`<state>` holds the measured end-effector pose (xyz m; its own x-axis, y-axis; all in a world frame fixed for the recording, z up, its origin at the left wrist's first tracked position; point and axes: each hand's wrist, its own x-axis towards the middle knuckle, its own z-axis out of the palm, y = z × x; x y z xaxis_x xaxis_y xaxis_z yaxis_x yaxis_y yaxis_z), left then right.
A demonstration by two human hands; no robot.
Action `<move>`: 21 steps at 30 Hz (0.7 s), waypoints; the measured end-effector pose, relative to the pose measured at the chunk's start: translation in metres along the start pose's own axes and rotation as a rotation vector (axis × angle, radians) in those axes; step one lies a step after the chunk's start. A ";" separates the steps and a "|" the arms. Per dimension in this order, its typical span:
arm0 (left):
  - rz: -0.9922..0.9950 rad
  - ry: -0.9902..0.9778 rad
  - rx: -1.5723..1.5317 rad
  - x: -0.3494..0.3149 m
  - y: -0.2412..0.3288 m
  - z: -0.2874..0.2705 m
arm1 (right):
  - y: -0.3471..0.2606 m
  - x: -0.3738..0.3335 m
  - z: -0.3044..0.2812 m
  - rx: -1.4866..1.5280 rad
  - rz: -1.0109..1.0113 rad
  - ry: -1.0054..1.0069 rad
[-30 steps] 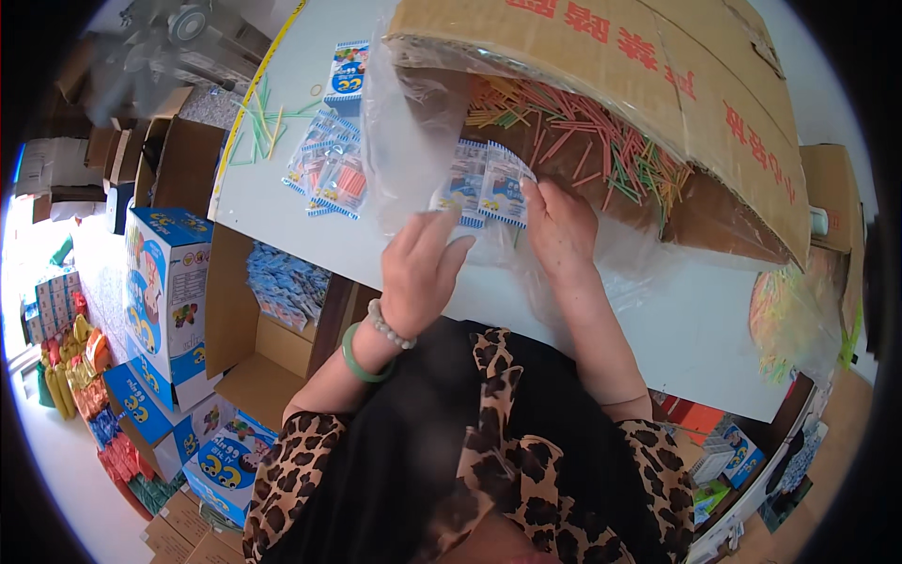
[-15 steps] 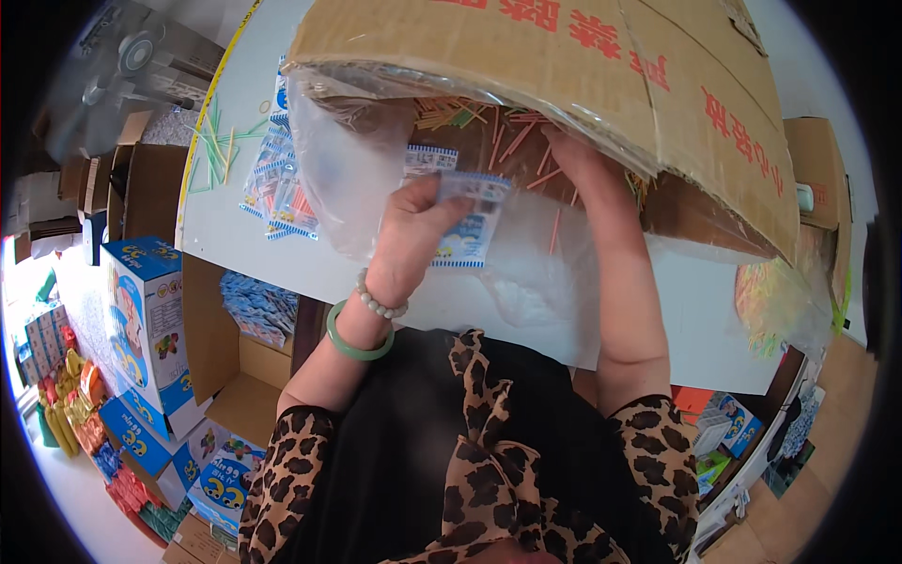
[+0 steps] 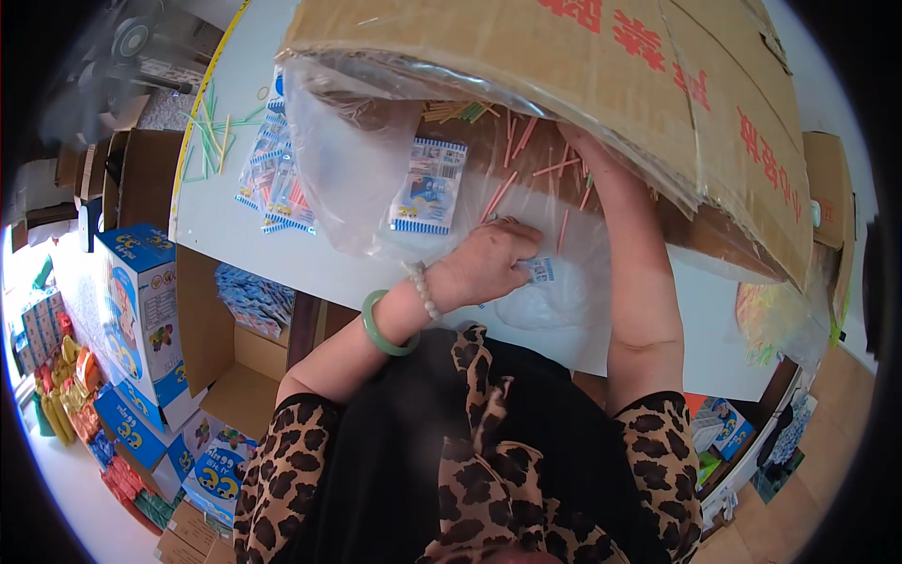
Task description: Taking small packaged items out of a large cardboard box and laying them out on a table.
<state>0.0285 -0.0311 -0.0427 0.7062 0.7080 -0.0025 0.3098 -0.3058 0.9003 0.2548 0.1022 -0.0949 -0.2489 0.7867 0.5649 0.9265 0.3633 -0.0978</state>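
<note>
My left hand (image 3: 491, 258), fingers curled in, is closed on a small blue-and-white plastic packet (image 3: 539, 271); the hand covers most of it. Just beyond it, a similar printed packet (image 3: 428, 188) lies flat on clear plastic sheeting (image 3: 343, 179). My right hand (image 3: 584, 143) reaches under the flap of a large cardboard box (image 3: 526, 56) lying on its side, and its fingers are hidden there. Thin pink sticks (image 3: 500, 195) lie around the box mouth, with a bunch of yellow and green sticks (image 3: 458, 111) deeper inside.
A pile of filled packets (image 3: 282, 188) lies left on the white table (image 3: 221, 226), near loose green sticks (image 3: 209, 141). An open carton (image 3: 249, 362) of packets stands below the table's left edge, beside blue printed boxes (image 3: 141, 310). A bag of coloured sticks (image 3: 766, 320) sits at right.
My left hand has moved down and right, nearer my body. The packet lying on the plastic now shows in full. My right hand remains inside the box, slightly further right.
</note>
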 end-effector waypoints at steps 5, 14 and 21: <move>0.024 0.023 -0.019 -0.002 -0.002 0.003 | 0.001 -0.003 -0.005 0.127 -0.042 0.068; 0.061 0.062 -0.023 -0.003 -0.005 0.007 | -0.040 0.024 -0.036 -0.010 0.057 -0.090; 0.047 0.081 -0.010 -0.005 -0.009 0.009 | -0.079 0.050 -0.020 0.023 0.144 -0.042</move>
<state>0.0286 -0.0376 -0.0545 0.6661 0.7421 0.0744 0.2710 -0.3338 0.9029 0.1751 0.1031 -0.0422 -0.1261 0.8516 0.5088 0.9468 0.2564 -0.1944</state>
